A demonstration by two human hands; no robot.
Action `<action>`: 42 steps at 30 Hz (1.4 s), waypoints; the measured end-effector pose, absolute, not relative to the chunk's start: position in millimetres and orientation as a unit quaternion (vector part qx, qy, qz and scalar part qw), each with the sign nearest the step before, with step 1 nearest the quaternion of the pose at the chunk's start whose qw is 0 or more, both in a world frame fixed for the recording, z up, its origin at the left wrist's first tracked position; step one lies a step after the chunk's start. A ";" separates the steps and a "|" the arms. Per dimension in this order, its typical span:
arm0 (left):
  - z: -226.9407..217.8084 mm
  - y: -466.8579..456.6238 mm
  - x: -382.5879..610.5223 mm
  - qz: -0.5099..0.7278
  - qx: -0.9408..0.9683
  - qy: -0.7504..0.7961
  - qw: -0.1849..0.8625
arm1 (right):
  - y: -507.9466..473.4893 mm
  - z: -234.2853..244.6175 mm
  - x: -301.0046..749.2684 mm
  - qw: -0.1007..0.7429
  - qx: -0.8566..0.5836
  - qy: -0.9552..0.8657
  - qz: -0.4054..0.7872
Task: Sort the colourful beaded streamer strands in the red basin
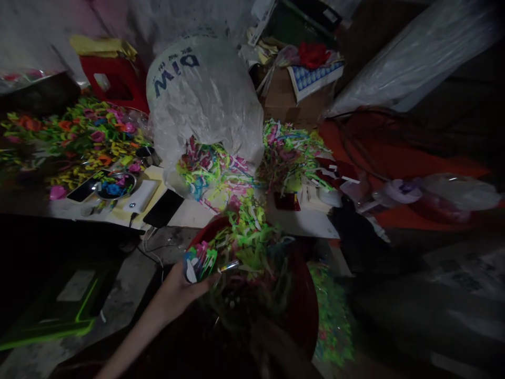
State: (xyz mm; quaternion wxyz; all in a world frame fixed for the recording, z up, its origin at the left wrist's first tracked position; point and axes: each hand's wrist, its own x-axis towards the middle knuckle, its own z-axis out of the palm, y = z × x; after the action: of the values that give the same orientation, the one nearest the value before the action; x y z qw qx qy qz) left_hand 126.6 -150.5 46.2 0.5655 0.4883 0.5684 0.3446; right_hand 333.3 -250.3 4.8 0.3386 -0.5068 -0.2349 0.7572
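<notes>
My left hand (pixel 179 287) is closed around a bunch of small plastic strips (pixel 203 258) in white, green, pink and blue. Close to its thumb tip is a short shiny tube-like piece (pixel 229 266); whether the thumb touches it I cannot tell. Below and to the right, my right hand (pixel 272 337) is dim and blurred inside a red tub (pixel 310 310), its fingers unclear. Yellow-green and pink strips (pixel 252 247) lie in the tub and heap up over its far rim toward the table.
On the table (pixel 197 214), a big whitish plastic bag (pixel 205 100) spills coloured strips. Left of it are a black phone (pixel 163 208), a white device (pixel 144 196), a bowl of pieces (pixel 132 181) and a colourful heap (pixel 79 131). A green-edged crate (pixel 84 305) stands lower left.
</notes>
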 end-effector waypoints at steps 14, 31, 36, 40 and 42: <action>69.3 -138.2 121.6 0.138 0.717 0.473 0.493 | -177.1 29.6 340.4 0.322 -0.491 -0.588 0.556; 54.3 -141.9 104.8 0.362 0.456 0.517 0.628 | -155.8 27.4 335.1 0.125 -0.387 -0.696 0.592; 54.5 -148.3 93.2 0.371 0.397 0.586 0.601 | -170.2 23.5 329.3 0.022 -0.436 -0.765 0.474; 55.4 -156.2 95.8 0.391 0.358 0.650 0.545 | -173.7 6.1 313.5 -0.070 -0.455 -0.824 0.331; 56.0 -158.3 95.4 0.380 0.358 0.662 0.538 | -171.9 -5.6 305.1 -0.104 -0.448 -0.844 0.276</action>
State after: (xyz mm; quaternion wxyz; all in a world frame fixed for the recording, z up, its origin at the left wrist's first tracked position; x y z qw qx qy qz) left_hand 95.4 -158.3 56.0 0.5379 0.3577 0.6621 0.3801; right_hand 305.1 -171.9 -5.6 -0.1037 -0.4480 -0.8439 0.2762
